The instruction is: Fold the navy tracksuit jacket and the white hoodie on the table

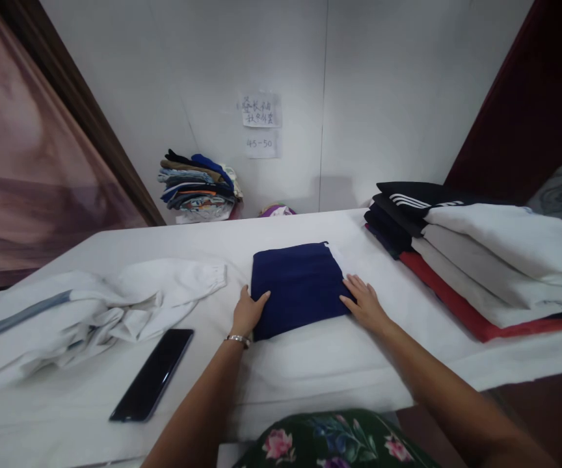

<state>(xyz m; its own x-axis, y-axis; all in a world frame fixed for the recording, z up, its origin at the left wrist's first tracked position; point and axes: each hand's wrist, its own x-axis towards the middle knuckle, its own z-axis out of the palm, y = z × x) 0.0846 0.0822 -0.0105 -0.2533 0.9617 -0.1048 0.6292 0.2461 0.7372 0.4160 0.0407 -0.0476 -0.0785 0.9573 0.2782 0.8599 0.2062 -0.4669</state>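
Note:
A dark blue garment [300,286], folded into a neat rectangle, lies flat on the white-covered table in front of me. My left hand [250,311], with a metal bracelet or watch at the wrist, grips its left edge, thumb on top of the cloth. At the opposite edge my right hand [363,302] has its thumb over the fabric and its fingers along the side. The undersides of both hands' grips are hidden. A small white bit, perhaps a tag, shows at the garment's far right corner.
Left lies a crumpled white garment [129,299] with a grey stripe, near a black phone [154,377]. A tall stack of folded clothes [486,260] stands right. Behind the table is another clothes pile [200,188]; paper notes [261,123] hang on the wall.

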